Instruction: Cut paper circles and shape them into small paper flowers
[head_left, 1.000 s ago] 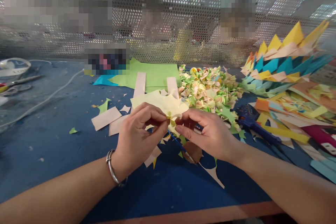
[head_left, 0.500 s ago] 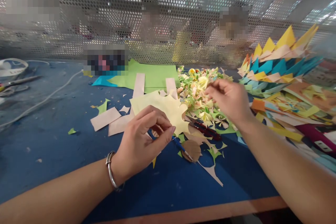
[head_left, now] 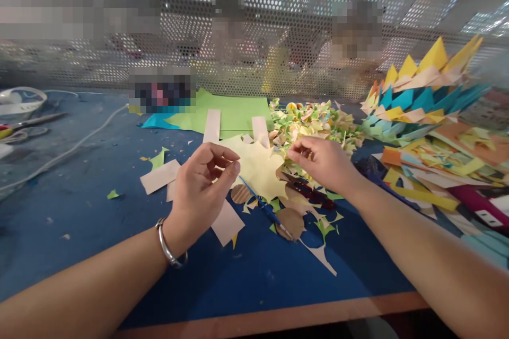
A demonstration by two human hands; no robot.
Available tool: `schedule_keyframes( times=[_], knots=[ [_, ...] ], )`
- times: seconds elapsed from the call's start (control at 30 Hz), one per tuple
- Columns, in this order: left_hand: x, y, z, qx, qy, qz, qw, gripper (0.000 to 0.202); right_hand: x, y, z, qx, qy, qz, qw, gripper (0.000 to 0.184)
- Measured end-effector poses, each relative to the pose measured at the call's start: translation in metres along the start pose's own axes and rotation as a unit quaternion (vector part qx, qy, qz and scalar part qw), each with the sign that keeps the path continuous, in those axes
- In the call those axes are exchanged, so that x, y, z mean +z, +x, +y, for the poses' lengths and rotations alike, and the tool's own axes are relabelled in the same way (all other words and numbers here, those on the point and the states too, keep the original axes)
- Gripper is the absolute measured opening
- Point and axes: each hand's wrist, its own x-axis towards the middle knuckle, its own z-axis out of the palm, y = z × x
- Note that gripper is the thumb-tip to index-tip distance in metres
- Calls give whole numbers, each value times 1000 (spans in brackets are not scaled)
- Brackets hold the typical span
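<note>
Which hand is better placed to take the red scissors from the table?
Right, probably. The right hand is just above and beside the red scissors. The left hand is on the other side of the pale yellow sheet, farther away.

silver bangle [head_left: 167,246], bare forearms

We find the most open room on the bare table [head_left: 67,212] at lower left and along the bottom centre, where only small scraps lie. Toward the upper left a cable [head_left: 67,151] and tools [head_left: 24,126] cross the way. The mesh wall [head_left: 278,58] closes the whole back. At right the paper stack [head_left: 429,111] rises high, and the flower pile [head_left: 314,119] fills the upper centre. Between our left hand [head_left: 201,190] and right hand [head_left: 324,161], the yellow sheet [head_left: 258,167], strips [head_left: 212,126], brush [head_left: 262,206] and scissors [head_left: 308,193] crowd the middle, leaving only a narrow gap.
</note>
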Motion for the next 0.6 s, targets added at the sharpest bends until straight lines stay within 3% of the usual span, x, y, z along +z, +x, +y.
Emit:
schedule_keyframes(
  times=[0.13, 0.4, 0.6],
  knots=[
    [3, 3, -9, -33, 2, -39, 999, 7, 10, 3, -5, 20, 22, -52, 998, 17],
    [5, 5, -18, -29, -6, -50, 998, 11, 17, 6, -13, 35, 38, -49, 997, 14],
    [6, 7, -23, -69, -3, -101, 992, 14, 19, 8, -14, 35, 69, -70, 995, 11]
  ],
)
